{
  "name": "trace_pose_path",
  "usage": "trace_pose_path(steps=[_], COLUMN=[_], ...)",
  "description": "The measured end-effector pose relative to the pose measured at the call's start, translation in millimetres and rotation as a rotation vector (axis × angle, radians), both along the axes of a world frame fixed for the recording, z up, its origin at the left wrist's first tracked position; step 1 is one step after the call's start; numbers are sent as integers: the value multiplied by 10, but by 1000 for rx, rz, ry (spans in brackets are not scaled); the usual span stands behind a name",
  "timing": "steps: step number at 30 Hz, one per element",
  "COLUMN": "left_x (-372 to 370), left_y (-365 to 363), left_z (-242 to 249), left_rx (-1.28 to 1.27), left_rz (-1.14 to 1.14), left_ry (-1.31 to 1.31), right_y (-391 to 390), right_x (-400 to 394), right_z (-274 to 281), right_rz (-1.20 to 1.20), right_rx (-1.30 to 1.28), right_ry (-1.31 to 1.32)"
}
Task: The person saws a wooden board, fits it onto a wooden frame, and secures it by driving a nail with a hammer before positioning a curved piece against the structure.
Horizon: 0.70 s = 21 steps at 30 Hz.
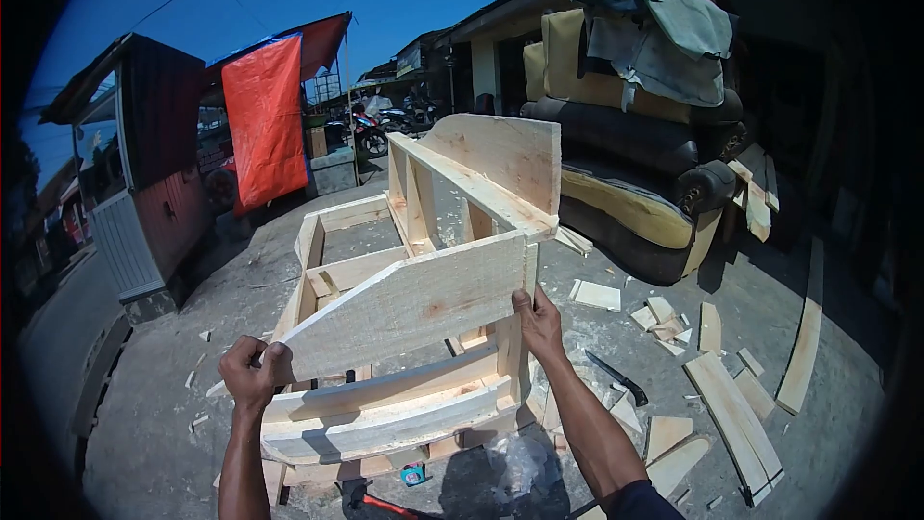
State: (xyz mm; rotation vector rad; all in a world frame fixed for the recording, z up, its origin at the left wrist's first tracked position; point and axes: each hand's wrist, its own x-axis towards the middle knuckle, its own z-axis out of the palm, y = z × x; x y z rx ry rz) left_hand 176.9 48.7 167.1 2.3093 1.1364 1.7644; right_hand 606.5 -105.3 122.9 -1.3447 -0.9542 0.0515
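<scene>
A pale wooden board [423,303] with a slanted left edge stands on its side across the near side of a wooden furniture frame [414,197]. My left hand [252,371] is closed on the board's low left end, thumb on the near face. At the other end, my right hand [539,325] grips the board's lower right corner beside an upright post, thumb in front. Below the board run curved rails [395,433] of the frame. A similar board [500,159] stands upright along the far right side of the frame.
On the ground lie a teal tape measure [413,475], a red-handled tool [380,504], a black-handled saw [618,377], a plastic bag [520,467] and wooden offcuts [736,419]. A worn dark sofa [626,144] stands behind right. An orange tarp [265,120] hangs behind left.
</scene>
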Motion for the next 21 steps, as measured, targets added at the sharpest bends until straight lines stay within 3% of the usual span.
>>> trace_pose_path(steps=[21], left_x=[-54], left_y=[247], left_z=[-173], left_rx=[24], left_rz=[-88], left_ry=[16], right_y=[-80], right_x=[88], right_z=[-146], right_rz=[159], right_rx=[0], right_ry=[79])
